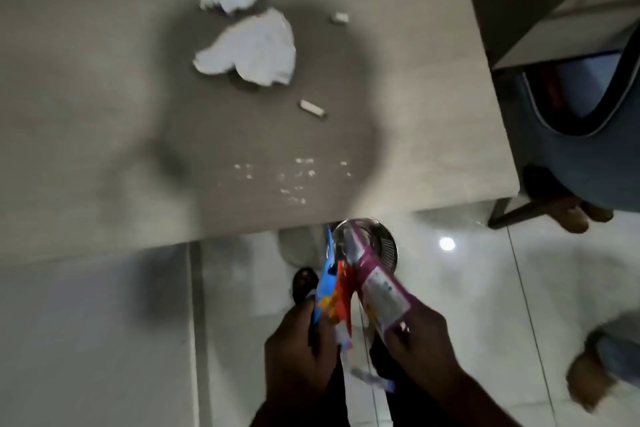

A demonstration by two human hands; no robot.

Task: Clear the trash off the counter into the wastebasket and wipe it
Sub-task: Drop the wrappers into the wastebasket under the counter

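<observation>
Hands [298, 354] [420, 340] hold three wrappers [341, 302] above one wastebasket [384, 243].

White crumpled papers [246, 47] on grey counter [86, 97]; wrappers blue [325, 288], red-orange [343, 291], magenta [377, 284] (white label).

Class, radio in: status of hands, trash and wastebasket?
Both hands gripping snack wrappers above wastebasket. Crumpled tissues, crumbs remain on counter. Nothing blocking.

Crumpled papers [247, 47] on counter [86, 80]; wastebasket [384, 246] below edge.
</observation>
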